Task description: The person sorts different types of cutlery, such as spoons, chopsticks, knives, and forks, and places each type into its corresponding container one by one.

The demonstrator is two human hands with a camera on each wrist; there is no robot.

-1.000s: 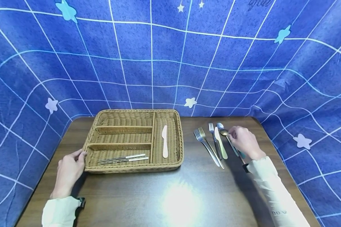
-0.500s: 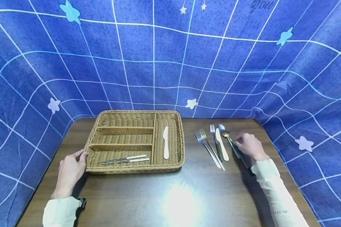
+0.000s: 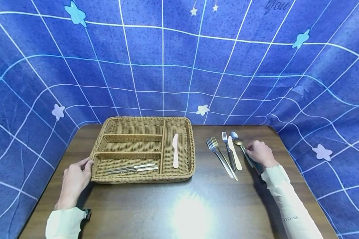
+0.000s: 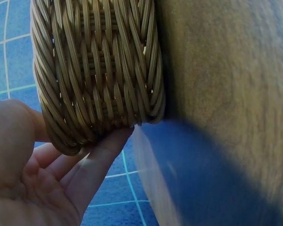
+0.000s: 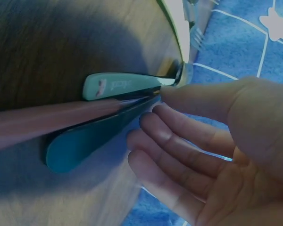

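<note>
My left hand grips the left end of the wicker cutlery tray, thumb on one side and fingers underneath in the left wrist view. My right hand is at the group of spoons on the right. Its thumb and forefinger pinch the neck of a gold spoon with a pink handle; the other fingers are loosely bent. Beside that handle lie a pale green handle and a teal handle. A silver spoon lies behind the gold one.
Left of the spoons lie a pale knife, a dark-handled fork, a gold fork and a silver fork. The tray holds chopsticks in its front compartment and a pale knife at right. A blue cloth hangs behind.
My right hand has shifted from over the gold spoon's bowl end along its handle, nearer me and to the right, uncovering the bowl. My left hand stays on the tray.
</note>
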